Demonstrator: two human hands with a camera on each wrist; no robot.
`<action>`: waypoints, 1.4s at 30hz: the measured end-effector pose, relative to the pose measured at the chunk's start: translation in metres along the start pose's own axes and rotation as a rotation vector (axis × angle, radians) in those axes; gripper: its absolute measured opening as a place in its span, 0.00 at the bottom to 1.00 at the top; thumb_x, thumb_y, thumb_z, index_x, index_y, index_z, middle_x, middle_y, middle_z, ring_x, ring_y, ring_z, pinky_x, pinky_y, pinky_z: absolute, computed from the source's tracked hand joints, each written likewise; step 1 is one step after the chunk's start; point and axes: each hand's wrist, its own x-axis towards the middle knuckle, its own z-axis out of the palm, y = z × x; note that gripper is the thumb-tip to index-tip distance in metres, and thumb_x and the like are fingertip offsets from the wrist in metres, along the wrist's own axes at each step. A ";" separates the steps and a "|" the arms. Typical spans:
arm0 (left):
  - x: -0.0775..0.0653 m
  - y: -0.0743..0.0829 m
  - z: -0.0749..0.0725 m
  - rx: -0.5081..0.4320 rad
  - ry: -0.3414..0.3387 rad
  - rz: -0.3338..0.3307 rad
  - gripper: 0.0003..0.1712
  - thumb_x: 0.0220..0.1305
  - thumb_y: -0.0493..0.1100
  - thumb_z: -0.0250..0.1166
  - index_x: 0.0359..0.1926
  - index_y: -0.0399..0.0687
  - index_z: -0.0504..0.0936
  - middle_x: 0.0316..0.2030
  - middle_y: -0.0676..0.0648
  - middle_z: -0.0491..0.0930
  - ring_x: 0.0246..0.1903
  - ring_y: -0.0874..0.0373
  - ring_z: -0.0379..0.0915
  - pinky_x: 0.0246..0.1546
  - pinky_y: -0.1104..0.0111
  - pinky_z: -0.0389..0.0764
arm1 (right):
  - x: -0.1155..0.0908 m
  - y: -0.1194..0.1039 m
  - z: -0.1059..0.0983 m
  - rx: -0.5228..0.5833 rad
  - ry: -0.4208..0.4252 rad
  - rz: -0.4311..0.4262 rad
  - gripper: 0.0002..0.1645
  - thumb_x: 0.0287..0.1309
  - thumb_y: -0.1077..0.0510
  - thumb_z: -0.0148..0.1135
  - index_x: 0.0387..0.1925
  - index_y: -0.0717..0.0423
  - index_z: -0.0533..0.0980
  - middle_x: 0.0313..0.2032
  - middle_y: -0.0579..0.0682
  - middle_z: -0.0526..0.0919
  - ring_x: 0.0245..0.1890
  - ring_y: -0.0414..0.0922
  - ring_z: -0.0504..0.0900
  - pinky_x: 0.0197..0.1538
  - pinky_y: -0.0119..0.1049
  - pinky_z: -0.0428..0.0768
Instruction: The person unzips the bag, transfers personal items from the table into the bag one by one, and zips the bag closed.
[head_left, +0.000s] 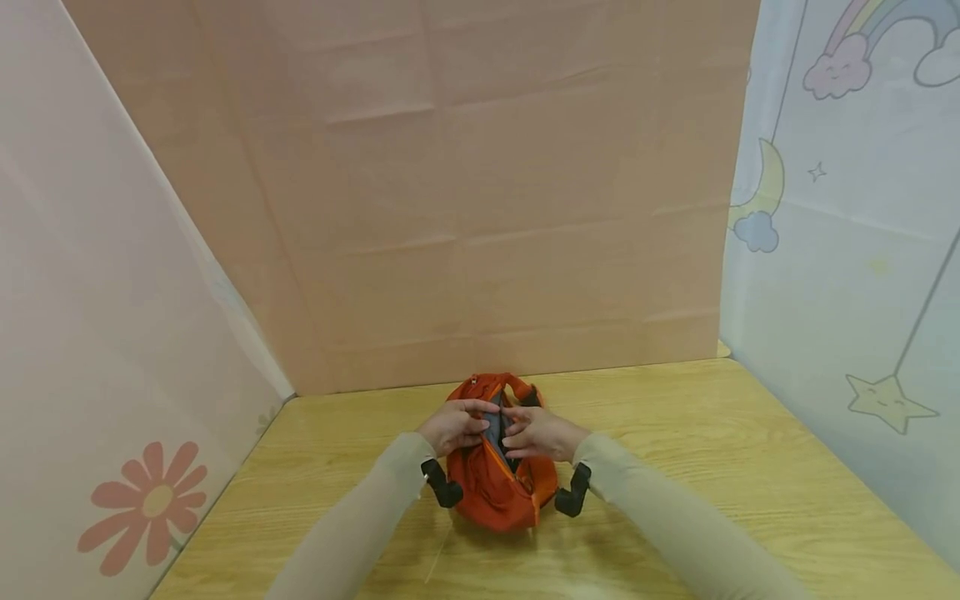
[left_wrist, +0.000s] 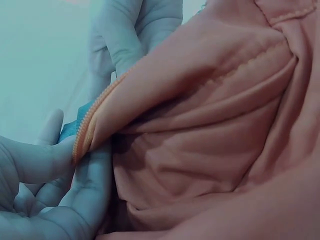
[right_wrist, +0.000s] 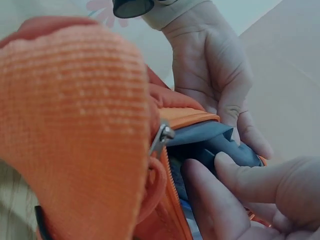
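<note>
An orange-red backpack (head_left: 491,500) lies on the table, its zipped mouth parted to show a grey lining (head_left: 492,429). From the left side, my left hand (head_left: 457,427) pinches the zipper edge (left_wrist: 82,137) between thumb and fingers, as the left wrist view shows. My right hand (head_left: 543,433) comes in from the opposite side. Its fingers (right_wrist: 215,200) reach into the mouth, thumb and forefinger apart against the lining. A metal zipper pull (right_wrist: 162,137) hangs at one end of the opening. What lies deeper inside is mostly hidden.
The wood-grain table (head_left: 675,450) stretches out on both sides. A plain tan sheet (head_left: 450,208) stands behind it, with patterned sheets (head_left: 840,292) at the sides. A wide orange mesh strap (right_wrist: 75,125) fills the left of the right wrist view. Each wrist bears a black mount (head_left: 573,490).
</note>
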 end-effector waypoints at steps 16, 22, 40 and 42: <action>-0.001 -0.001 -0.001 0.003 0.014 -0.001 0.20 0.67 0.28 0.56 0.58 0.40 0.78 0.52 0.39 0.76 0.45 0.54 0.79 0.41 0.67 0.81 | 0.002 0.000 0.002 -0.051 0.007 -0.005 0.43 0.60 0.73 0.58 0.73 0.67 0.50 0.50 0.67 0.73 0.41 0.48 0.82 0.50 0.46 0.81; -0.002 -0.001 -0.002 0.007 0.011 -0.005 0.21 0.68 0.29 0.55 0.60 0.40 0.77 0.43 0.47 0.78 0.37 0.59 0.78 0.36 0.70 0.79 | -0.008 -0.007 -0.013 -0.103 -0.057 -0.015 0.36 0.68 0.65 0.52 0.72 0.66 0.52 0.57 0.69 0.72 0.50 0.58 0.81 0.53 0.50 0.79; -0.001 0.000 -0.002 -0.008 0.005 0.001 0.22 0.68 0.31 0.55 0.62 0.42 0.76 0.38 0.51 0.77 0.34 0.61 0.76 0.36 0.69 0.77 | -0.044 -0.009 -0.093 -0.085 0.002 -0.087 0.31 0.75 0.55 0.43 0.73 0.64 0.53 0.64 0.68 0.65 0.60 0.61 0.73 0.57 0.48 0.77; -0.001 0.000 -0.001 -0.028 0.003 0.005 0.22 0.67 0.32 0.57 0.62 0.45 0.76 0.36 0.51 0.77 0.31 0.61 0.75 0.37 0.68 0.77 | -0.046 -0.006 -0.098 -0.074 0.010 -0.074 0.32 0.75 0.55 0.43 0.73 0.64 0.53 0.64 0.68 0.65 0.60 0.60 0.74 0.57 0.48 0.76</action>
